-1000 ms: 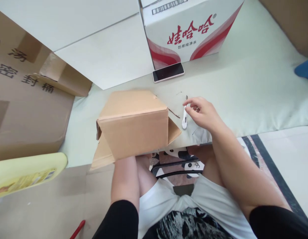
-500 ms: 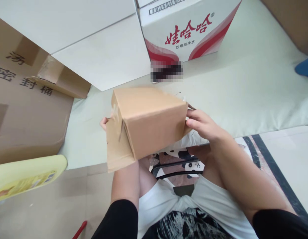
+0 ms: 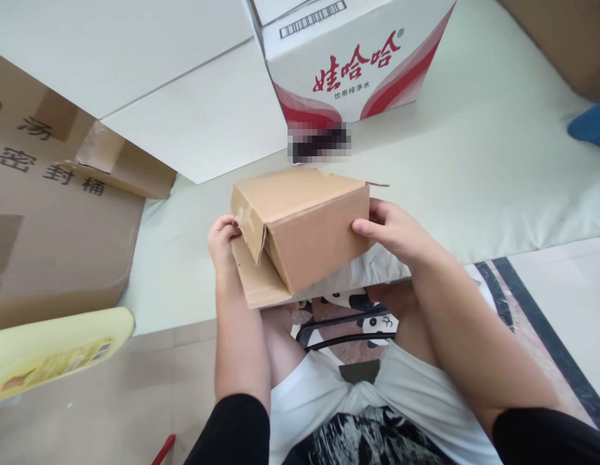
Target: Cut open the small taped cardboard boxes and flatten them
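A brown cardboard box [image 3: 319, 239] is at the front edge of the pale green covered surface [image 3: 474, 174], between my two hands. Its left end has loose flaps, and one flap [image 3: 261, 278] hangs down and outward. My left hand [image 3: 223, 237] has its fingers closed at the upper left flap, beside a strip of tape. My right hand [image 3: 389, 226] grips the right end, thumb on the front face and fingers behind the edge. A thin torn strip sticks out at the upper right corner. The utility knife seen earlier is hidden now.
A white and red water carton [image 3: 358, 71] and a large white box [image 3: 197, 116] stand at the back; a blurred-out dark object [image 3: 319, 143] lies before them. Big brown cartons [image 3: 52, 213] are at left, with a yellow container [image 3: 62, 349] below. Something blue [image 3: 590, 126] is at far right.
My right hand went from above the utility knife to the box's right end. My left hand came into view at the left flap. The box moved right and turned, showing its left end.
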A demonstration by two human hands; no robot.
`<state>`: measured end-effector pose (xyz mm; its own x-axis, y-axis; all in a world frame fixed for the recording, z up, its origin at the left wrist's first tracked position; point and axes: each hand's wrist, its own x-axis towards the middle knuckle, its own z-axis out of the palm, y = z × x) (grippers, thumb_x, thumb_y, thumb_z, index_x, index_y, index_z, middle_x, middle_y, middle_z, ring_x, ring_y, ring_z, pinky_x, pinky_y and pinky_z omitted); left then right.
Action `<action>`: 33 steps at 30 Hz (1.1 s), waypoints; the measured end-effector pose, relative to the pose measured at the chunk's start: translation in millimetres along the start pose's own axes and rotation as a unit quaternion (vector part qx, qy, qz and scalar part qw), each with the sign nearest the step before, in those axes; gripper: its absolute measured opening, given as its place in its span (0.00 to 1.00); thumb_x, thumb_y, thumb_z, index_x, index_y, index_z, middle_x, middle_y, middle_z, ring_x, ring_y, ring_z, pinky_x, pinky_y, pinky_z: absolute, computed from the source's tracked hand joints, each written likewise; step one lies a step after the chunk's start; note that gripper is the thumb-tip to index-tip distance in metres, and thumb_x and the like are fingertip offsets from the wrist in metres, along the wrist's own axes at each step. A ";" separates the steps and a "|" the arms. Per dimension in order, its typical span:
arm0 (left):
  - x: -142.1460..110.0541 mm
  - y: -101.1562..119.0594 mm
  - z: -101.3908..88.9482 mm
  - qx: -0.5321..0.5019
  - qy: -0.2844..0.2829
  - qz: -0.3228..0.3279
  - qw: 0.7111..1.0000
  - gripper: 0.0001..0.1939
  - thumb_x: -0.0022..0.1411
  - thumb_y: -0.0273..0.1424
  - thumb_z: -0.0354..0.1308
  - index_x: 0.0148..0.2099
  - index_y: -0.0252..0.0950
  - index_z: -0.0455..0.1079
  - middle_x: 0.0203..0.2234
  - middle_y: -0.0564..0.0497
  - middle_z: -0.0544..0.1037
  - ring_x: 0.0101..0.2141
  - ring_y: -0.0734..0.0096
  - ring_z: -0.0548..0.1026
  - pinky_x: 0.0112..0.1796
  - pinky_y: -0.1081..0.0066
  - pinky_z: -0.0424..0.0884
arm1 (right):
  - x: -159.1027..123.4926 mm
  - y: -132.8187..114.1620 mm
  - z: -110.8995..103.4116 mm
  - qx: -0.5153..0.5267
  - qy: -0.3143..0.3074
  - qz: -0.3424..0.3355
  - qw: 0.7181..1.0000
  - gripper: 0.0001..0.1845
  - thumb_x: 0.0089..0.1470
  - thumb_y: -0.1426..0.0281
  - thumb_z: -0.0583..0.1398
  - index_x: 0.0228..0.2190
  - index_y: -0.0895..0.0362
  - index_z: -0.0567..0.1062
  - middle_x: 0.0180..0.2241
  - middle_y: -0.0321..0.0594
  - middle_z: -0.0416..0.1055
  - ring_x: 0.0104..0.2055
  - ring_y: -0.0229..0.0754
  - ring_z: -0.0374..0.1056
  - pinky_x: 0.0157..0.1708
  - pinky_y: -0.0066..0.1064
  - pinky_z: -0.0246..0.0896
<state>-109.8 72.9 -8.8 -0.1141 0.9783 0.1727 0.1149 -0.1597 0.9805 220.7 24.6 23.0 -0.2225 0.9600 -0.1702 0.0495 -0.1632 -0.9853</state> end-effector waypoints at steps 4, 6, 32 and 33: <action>0.2 2.0 3.8 0.042 0.048 -0.027 0.998 0.25 0.44 0.48 0.76 0.39 0.40 0.73 0.34 0.50 0.81 0.35 0.64 0.77 0.35 0.66 0.72 | 2.5 -0.5 -3.3 -0.088 0.064 0.002 0.994 0.38 0.40 0.37 0.67 0.38 0.56 0.74 0.41 0.48 0.79 0.45 0.56 0.74 0.44 0.44 0.67; -0.5 1.0 5.1 0.074 0.063 -0.049 0.994 0.29 0.45 0.56 0.74 0.39 0.39 0.74 0.36 0.46 0.82 0.40 0.58 0.79 0.37 0.64 0.74 | 3.5 -0.1 -3.6 -0.154 0.087 -0.001 0.984 0.36 0.38 0.39 0.68 0.36 0.55 0.73 0.38 0.46 0.78 0.41 0.54 0.73 0.40 0.43 0.66; -12.6 9.6 24.3 0.063 -0.025 -0.001 0.998 0.48 0.36 0.53 0.79 0.56 0.39 0.68 0.45 0.42 0.80 0.51 0.51 0.79 0.52 0.59 0.76 | 2.3 1.6 4.4 -0.035 0.177 -0.045 0.983 0.15 0.53 0.54 0.63 0.27 0.53 0.72 0.27 0.37 0.69 0.31 0.41 0.65 0.31 0.34 0.62; -13.5 9.4 23.0 0.065 -0.028 -0.005 0.997 0.48 0.35 0.52 0.79 0.56 0.39 0.68 0.45 0.42 0.80 0.51 0.52 0.79 0.51 0.60 0.76 | 2.9 3.2 3.9 -0.007 0.176 -0.027 0.984 0.17 0.53 0.52 0.63 0.27 0.53 0.72 0.28 0.37 0.69 0.31 0.41 0.65 0.30 0.34 0.61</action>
<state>-84.5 61.2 -4.1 -0.0615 0.9862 0.1535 0.2423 -0.1345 0.9609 216.3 26.0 19.3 0.1249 0.9871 -0.0999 0.0612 -0.1081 -0.9923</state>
